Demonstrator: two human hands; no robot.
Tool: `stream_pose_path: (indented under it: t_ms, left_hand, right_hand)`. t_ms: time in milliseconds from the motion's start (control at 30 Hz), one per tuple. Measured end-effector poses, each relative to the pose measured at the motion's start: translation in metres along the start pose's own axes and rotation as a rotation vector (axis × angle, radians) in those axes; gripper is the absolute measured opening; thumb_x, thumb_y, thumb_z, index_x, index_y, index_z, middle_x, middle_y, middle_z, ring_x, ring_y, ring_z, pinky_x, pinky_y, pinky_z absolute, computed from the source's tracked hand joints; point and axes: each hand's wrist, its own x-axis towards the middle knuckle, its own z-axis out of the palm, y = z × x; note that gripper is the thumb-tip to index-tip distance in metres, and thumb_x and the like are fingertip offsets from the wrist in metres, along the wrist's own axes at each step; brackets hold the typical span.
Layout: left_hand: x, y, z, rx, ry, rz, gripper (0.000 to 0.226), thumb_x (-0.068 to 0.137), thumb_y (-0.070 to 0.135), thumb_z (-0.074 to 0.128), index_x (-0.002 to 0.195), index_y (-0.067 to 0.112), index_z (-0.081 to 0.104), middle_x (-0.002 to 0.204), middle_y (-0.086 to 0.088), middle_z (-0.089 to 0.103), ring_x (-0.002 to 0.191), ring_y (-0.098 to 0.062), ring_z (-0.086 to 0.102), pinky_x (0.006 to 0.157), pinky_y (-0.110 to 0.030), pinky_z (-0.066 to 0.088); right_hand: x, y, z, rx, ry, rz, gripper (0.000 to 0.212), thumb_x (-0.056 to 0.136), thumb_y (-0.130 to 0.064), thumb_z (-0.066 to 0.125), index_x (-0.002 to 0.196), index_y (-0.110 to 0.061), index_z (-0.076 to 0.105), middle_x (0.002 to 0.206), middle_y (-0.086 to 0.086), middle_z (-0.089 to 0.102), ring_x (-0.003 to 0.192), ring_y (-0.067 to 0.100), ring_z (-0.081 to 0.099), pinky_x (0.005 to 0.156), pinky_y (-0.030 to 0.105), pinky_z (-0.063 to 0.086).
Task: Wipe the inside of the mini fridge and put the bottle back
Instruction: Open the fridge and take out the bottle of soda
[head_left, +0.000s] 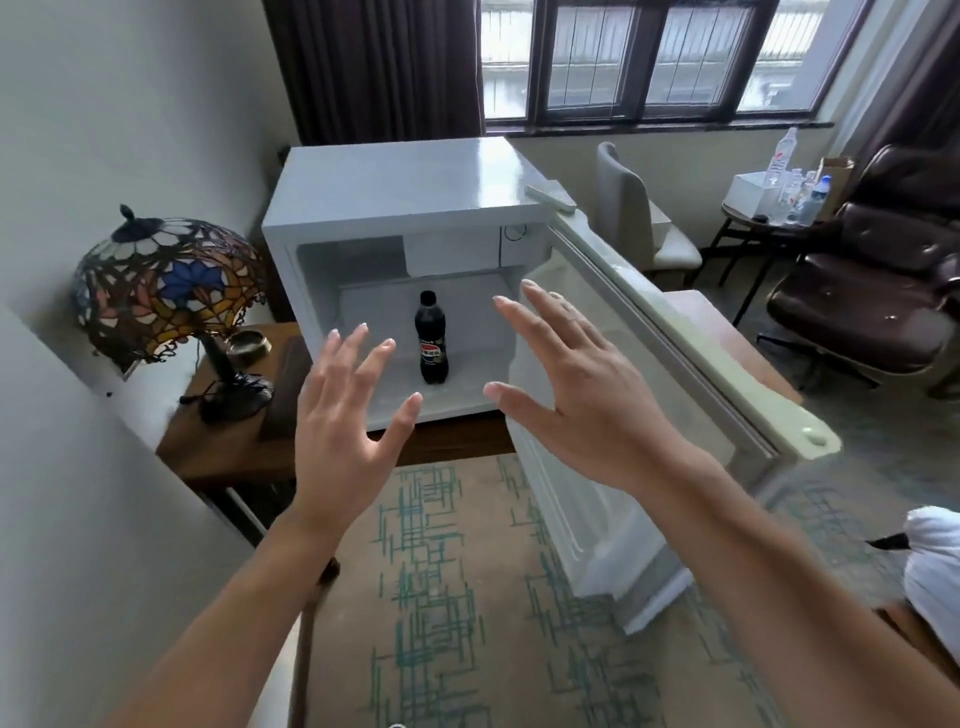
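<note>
Head cam view, looking down at a white mini fridge (395, 187) with its door (675, 364) swung wide to the right. A dark cola bottle (431, 338) stands upright roughly mid-floor inside the cabinet, nothing else in there with it that I can see. Both hands are up in front of the opening with fingers spread wide, holding nothing: left hand (343, 431) low at the front lip, right hand (587, 395) a bit higher, between the bottle and the door. Neither touches the bottle.

What could go wrong imo: no cloth visible anywhere in either hand, so my guess is the bottle has to come out first. It's tall and narrow, so a sloppy reach or a knuckle bump could tip it over against the back wall. The freezer box (452, 254) hangs from the top of the cabinet, so lifting the bottle straight up risks clipping it; better to slide it out forward.

Room-wise: the opening is wide and clear at the front. On the left the stained-glass lamp (166, 291) sits on the table (228, 441) just beside the fridge, so an elbow swinging out could knock it. On the right the open door's edge limits sideways movement.
</note>
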Motion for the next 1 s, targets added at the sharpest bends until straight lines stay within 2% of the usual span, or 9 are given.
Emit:
stream_pose_path:
  t_ms: [100,200,333,467,567,733,900,1000]
  left_hand:
    - [0.014,-0.043,-0.007,-0.082,-0.094,-0.067,0.077,0.098,0.059,0.048,0.163,0.031,0.019,0.173,0.003,0.014,0.162,-0.016,0.002,0.129,-0.042,0.011]
    - [0.028,-0.075,-0.004,-0.206,-0.177,-0.138,0.081,0.098,0.061,0.046,0.164,0.036,0.005,0.174,0.012,0.004,0.16,-0.008,-0.002,0.128,-0.041,0.01]
    - [0.046,-0.104,0.013,-0.314,-0.256,-0.207,0.081,0.098,0.057,0.05,0.164,0.035,0.007,0.17,0.021,0.004,0.159,-0.002,0.004,0.125,-0.031,0.012]
    - [0.063,-0.13,0.038,-0.328,-0.319,-0.207,0.079,0.1,0.057,0.05,0.164,0.036,0.008,0.172,0.016,0.007,0.157,0.001,0.005,0.124,-0.028,0.011]
    - [0.077,-0.145,0.062,-0.342,-0.377,-0.267,0.077,0.102,0.056,0.049,0.163,0.039,0.006,0.172,0.017,0.005,0.155,0.001,0.004,0.122,-0.028,0.011]
    - [0.097,-0.164,0.109,-0.393,-0.416,-0.328,0.072,0.102,0.057,0.042,0.162,0.044,0.004,0.172,0.016,0.008,0.156,-0.003,0.009,0.118,-0.027,0.016]
    - [0.114,-0.186,0.163,-0.429,-0.418,-0.39,0.072,0.102,0.066,0.033,0.163,0.04,0.005,0.172,0.017,0.009,0.155,0.001,0.009,0.125,-0.029,0.013]
    - [0.128,-0.198,0.193,-0.436,-0.436,-0.404,0.076,0.1,0.068,0.031,0.164,0.036,0.006,0.172,0.015,0.01,0.154,0.003,0.01,0.121,-0.022,0.012]
  right_hand:
    - [0.028,-0.007,0.039,0.05,-0.023,0.075,0.09,0.094,-0.07,0.047,0.162,-0.042,-0.006,0.172,-0.018,-0.008,0.159,0.005,-0.009,0.125,0.028,0.004]
    - [0.05,-0.006,0.074,0.122,-0.015,0.16,0.093,0.092,-0.071,0.048,0.162,-0.042,-0.007,0.172,-0.02,-0.007,0.159,0.003,-0.008,0.127,0.03,0.007]
    - [0.075,0.003,0.119,0.231,0.001,0.255,0.09,0.093,-0.068,0.052,0.161,-0.045,-0.003,0.172,-0.02,-0.002,0.159,0.003,0.0,0.13,0.041,0.018]
    - [0.103,0.015,0.149,0.307,0.016,0.308,0.087,0.096,-0.062,0.055,0.161,-0.047,-0.001,0.172,-0.022,0.0,0.156,0.0,0.007,0.122,0.039,0.023]
    - [0.129,0.03,0.17,0.345,0.032,0.348,0.084,0.098,-0.058,0.054,0.162,-0.045,0.001,0.172,-0.019,0.005,0.156,0.001,0.01,0.121,0.034,0.02]
    - [0.173,0.064,0.209,0.495,0.04,0.42,0.078,0.1,-0.06,0.049,0.16,-0.047,0.002,0.172,-0.021,0.005,0.157,0.003,0.009,0.125,0.032,0.015]
    - [0.223,0.091,0.243,0.518,0.078,0.426,0.077,0.099,-0.064,0.04,0.163,-0.039,0.006,0.173,-0.013,0.007,0.16,0.008,0.009,0.129,0.04,0.016]
    - [0.248,0.11,0.259,0.532,0.059,0.458,0.074,0.101,-0.062,0.039,0.163,-0.039,0.005,0.173,-0.013,0.007,0.159,0.01,0.011,0.129,0.04,0.016]
